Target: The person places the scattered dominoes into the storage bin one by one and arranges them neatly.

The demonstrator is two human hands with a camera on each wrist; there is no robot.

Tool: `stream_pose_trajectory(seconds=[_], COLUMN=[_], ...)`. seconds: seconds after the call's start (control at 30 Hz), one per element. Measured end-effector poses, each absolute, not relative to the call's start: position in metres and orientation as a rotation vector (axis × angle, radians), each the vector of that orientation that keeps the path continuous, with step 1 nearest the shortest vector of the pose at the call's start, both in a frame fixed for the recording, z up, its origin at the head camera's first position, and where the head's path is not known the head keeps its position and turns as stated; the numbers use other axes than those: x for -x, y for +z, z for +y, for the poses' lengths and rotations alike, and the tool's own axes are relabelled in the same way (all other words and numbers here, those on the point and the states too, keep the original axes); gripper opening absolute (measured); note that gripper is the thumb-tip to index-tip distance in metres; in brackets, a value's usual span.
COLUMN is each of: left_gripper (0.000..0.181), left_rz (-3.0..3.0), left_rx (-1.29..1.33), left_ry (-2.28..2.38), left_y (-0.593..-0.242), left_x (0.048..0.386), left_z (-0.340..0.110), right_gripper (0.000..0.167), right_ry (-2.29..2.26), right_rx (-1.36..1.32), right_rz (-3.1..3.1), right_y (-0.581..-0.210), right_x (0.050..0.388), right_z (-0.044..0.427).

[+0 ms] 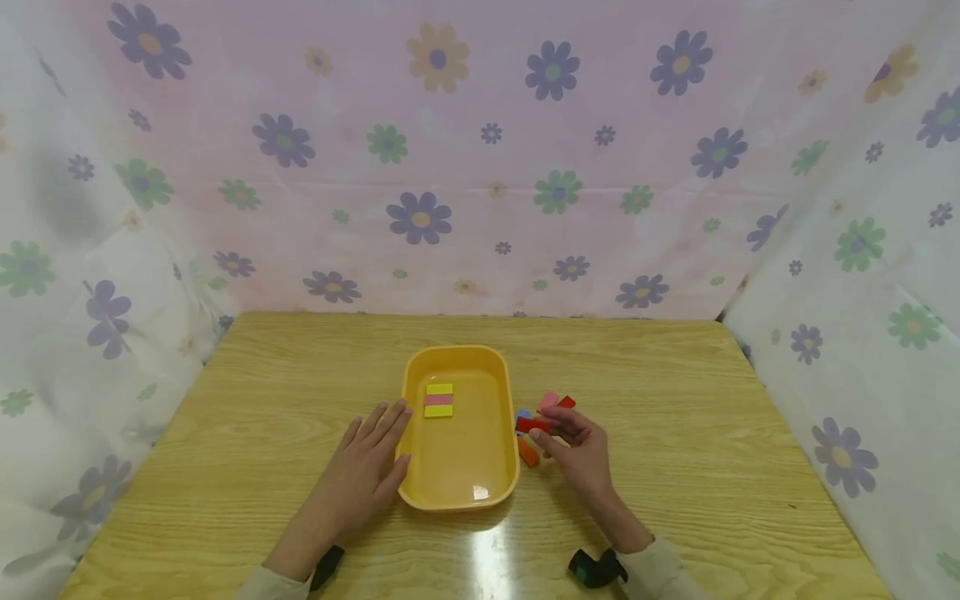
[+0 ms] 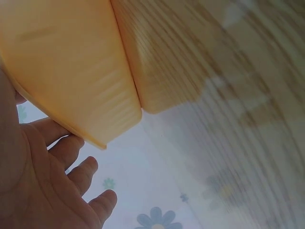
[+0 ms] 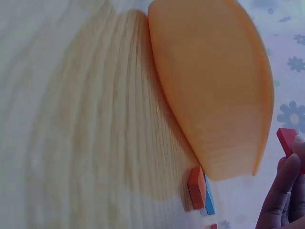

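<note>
A yellow-orange plastic tray (image 1: 457, 467) stands on the table, with two yellow blocks (image 1: 439, 411) and a pink block (image 1: 438, 400) between them lying flat inside, near its left wall. My left hand (image 1: 367, 467) rests at the tray's left rim, fingers extended. Just past the right rim, my right hand (image 1: 581, 450) pinches a red block (image 1: 531, 425) between thumb and fingers, raised above the table. Around it lie an orange block (image 3: 197, 188), a blue block (image 3: 209, 195), another pink block (image 1: 548, 401) and a second red block (image 1: 566, 402), partly hidden by the hand.
The wooden table (image 1: 675, 400) is enclosed at the back and sides by flowered cloth (image 1: 480, 167). Dark straps (image 1: 596, 568) show at both wrists. Light glares off the table in front of the tray.
</note>
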State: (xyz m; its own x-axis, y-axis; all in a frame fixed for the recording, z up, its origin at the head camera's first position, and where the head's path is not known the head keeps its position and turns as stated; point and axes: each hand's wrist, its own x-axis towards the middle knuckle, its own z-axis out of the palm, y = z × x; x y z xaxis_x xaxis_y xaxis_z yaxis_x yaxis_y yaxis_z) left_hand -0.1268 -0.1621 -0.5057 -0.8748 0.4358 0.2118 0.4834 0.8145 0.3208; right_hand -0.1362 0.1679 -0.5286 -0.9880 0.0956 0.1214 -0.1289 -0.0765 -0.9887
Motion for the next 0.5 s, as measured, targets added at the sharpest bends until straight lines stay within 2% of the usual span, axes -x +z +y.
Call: stream_pose_trajectory(seconds=[0.17, 0.5], left_gripper=[0.062, 0.061], left_rz=[-2.865, -2.835], left_rx=[0.735, 0.738], left_ry=[-0.549, -0.552], left_y=[-0.505, -0.506], left_x=[0.126, 0.126], left_z=[-0.163, -0.161], right_gripper=[0.037, 0.035], right_ry=[2.302, 2.329], right_rx=[0.050, 0.000], right_rz=[-2.012, -1.911], right_y=[-0.527, -0.530], right_x=[0.129, 0.118], right_z=[0.160, 0.143])
